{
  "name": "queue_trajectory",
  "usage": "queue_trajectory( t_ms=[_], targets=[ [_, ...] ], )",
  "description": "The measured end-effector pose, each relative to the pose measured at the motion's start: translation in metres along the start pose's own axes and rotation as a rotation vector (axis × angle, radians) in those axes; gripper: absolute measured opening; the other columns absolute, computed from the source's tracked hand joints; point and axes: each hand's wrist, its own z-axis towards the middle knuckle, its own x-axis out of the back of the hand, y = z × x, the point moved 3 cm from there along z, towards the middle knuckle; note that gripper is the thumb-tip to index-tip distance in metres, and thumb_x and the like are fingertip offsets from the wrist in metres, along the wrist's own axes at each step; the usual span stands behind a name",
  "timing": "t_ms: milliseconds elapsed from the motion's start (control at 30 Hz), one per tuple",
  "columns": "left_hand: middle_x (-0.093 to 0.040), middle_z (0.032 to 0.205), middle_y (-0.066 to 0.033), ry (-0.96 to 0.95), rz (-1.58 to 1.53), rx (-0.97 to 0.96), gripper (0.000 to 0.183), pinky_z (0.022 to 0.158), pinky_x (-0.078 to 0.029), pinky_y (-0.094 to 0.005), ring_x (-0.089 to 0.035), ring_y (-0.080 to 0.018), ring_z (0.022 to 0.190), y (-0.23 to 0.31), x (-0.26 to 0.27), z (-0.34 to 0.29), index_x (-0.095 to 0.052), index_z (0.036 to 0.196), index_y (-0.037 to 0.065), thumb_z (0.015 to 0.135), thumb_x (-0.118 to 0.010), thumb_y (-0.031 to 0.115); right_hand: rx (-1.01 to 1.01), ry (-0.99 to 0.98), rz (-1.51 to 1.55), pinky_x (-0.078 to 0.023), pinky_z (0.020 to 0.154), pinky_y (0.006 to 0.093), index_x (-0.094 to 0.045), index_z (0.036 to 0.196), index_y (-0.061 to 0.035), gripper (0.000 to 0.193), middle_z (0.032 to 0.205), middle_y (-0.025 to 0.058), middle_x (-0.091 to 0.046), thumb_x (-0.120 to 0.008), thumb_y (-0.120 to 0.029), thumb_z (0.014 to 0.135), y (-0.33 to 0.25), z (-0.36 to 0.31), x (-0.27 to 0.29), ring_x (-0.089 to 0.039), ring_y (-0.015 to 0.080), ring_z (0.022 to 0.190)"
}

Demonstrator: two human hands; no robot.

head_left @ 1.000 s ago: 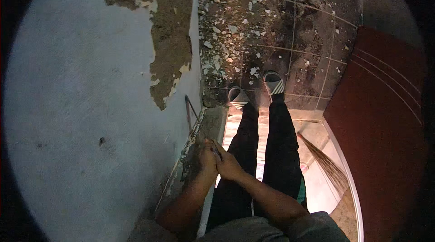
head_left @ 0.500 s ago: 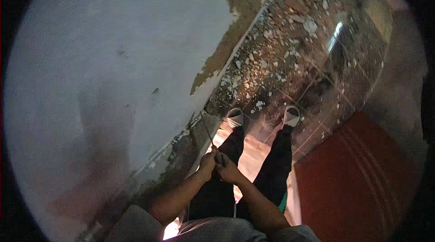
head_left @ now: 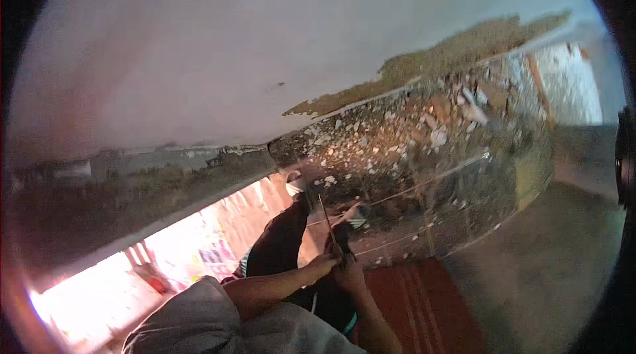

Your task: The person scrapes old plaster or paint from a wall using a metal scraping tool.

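My left hand (head_left: 320,270) and my right hand (head_left: 350,276) are close together in front of my dark trousers. Both are closed around the lower end of a thin metal rod (head_left: 324,218), which looks dark where I grip it. The rod's narrow tip points away from me, over the floor between my two feet. Shadow hides some of my fingers and the rod's grip end, so its exact kind is unclear.
A pale wall (head_left: 165,56) with a bare brown patch (head_left: 450,49) runs along the left and far side. Broken rubble (head_left: 377,135) lies along its foot, on dark tiles. A red striped mat (head_left: 424,301) lies at the right. Bright light enters through an opening (head_left: 192,241) at the lower left.
My view has turned, so the wall now spans the top and the bright opening shows at the left. My hands stay together on the rod, lower in the picture.
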Motion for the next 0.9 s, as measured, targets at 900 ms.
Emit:
queue_trajectory(
  t_ms=[900],
  targets=[
    [-0.033,0.153,-0.0266,0.634,-0.339,-0.412,0.104,0.108,-0.04,-0.043,-0.043,-0.0389,0.135,0.167,0.018,0.009,-0.012,0.153,-0.003,0.088,-0.056,0.066,0.091,-0.467,-0.192,-0.051,0.058,0.0304,-0.047,0.14,-0.0041,0.055,0.09,0.008,-0.063,-0.069,-0.013,0.091,-0.091,0.109,0.208,-0.061,0.0145,0.068]
  ],
)
